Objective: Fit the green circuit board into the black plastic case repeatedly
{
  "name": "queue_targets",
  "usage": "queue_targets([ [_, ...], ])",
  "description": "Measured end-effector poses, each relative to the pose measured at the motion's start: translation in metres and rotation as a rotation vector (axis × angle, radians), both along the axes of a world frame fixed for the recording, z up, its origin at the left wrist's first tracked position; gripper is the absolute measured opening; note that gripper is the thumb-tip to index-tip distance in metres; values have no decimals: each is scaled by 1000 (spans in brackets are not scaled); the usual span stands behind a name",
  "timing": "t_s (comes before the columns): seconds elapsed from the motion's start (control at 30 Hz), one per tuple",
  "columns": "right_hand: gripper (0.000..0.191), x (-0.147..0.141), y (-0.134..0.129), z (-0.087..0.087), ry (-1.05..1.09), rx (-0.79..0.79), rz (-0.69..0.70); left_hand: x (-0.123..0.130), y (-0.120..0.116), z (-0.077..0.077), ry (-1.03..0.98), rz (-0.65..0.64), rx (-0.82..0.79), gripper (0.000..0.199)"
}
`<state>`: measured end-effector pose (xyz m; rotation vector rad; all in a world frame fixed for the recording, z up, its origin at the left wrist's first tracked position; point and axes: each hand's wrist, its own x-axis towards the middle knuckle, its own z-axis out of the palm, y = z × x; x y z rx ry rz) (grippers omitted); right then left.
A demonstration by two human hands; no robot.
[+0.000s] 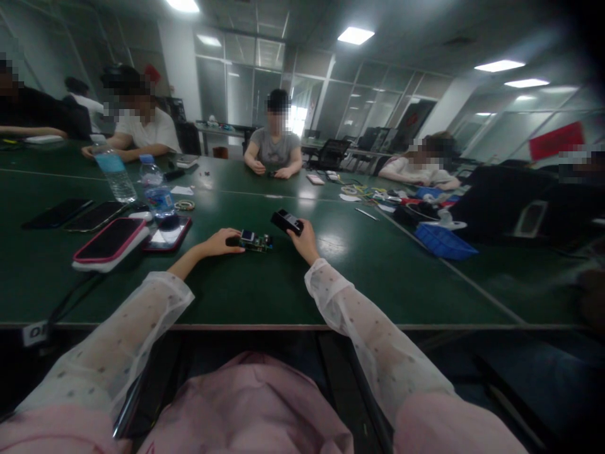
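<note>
My left hand [225, 242] is closed on the left end of a small green circuit board [258, 242], which has a little dark screen at its left part and lies low at the green table [265, 290]. To the right, my right hand [303, 238] grips the near end of a black rectangular case [286, 221], tilted and held apart from the board. Fine details of both items are blurred.
On the left are two water bottles [158, 189], a pink-edged phone [109, 241], another phone [167, 233] and two dark phones. A blue tray [445, 242] and tangled cables [378, 192] lie right. Several people sit around the table.
</note>
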<state>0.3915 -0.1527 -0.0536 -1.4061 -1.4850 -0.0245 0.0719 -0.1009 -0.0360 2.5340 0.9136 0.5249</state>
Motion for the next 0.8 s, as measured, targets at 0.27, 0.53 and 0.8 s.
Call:
queue_targets([
  [0.27, 46, 2, 3, -5, -46, -15, -14, -1, -1, 2, -6, -9, -37, 59],
  [0.53, 48, -1, 0, -1, -14, -25, 1, -1, -1, 1, -13, -6, -28, 61],
  [0.8, 48, -1, -1, -1, -11, -55, -49, 0, -1, 1, -7, -24, -17, 61],
])
